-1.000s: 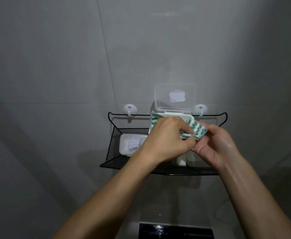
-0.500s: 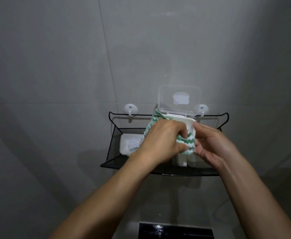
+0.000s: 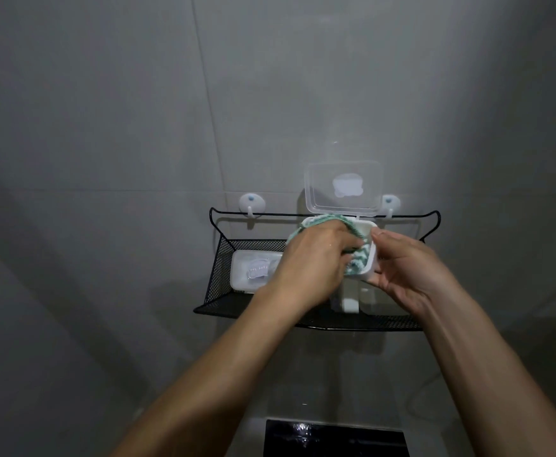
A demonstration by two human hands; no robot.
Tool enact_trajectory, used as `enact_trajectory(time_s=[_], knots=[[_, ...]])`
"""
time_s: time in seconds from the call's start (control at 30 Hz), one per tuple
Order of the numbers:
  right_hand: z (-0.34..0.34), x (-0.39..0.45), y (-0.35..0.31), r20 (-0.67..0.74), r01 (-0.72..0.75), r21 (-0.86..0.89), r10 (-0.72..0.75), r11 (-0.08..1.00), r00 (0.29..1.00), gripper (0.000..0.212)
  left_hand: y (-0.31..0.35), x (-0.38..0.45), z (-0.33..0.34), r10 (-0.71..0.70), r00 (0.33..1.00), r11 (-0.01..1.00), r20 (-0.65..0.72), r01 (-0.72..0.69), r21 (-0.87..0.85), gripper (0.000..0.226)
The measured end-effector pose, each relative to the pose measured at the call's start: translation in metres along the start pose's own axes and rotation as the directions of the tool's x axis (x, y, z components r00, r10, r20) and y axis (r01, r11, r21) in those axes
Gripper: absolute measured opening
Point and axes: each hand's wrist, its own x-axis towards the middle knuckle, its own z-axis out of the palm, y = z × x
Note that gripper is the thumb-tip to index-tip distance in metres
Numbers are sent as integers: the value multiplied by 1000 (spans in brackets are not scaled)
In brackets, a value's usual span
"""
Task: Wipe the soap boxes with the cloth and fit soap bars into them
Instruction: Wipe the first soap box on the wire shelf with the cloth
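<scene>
A white soap box (image 3: 369, 258) is held up above the black mesh shelf (image 3: 217, 275), its clear lid (image 3: 344, 188) standing open against the wall. My right hand (image 3: 408, 272) grips the box by its right side. My left hand (image 3: 313, 262) holds a green-and-white striped cloth (image 3: 357, 263) and presses it down into the box, with part of the cloth spilling over the box's far rim. A second white soap box (image 3: 257, 268) with a closed clear lid lies in the left half of the shelf.
The shelf hangs from two white wall hooks (image 3: 252, 203) on a grey tiled wall. Another white object (image 3: 349, 300) stands on the shelf under my hands, mostly hidden. A dark glossy surface (image 3: 336, 438) lies below.
The cloth has gone from the box's outer front and rim down into its inside, pushed by my left hand. My right hand has shifted its grip to the box's right side.
</scene>
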Motion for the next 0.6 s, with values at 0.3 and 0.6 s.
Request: enact_trajectory(time_s=[0.3,0.6], knots=[[-6,-6,-3,-95,10,-81,-18,997,995,34,-9,1,-3,1,986,972,167,-40,232,21],[-32,-8,-22,-212,-29,-208,-16,978,977,14,-35,-15,-1,-246,964,947,101,216,237,29]])
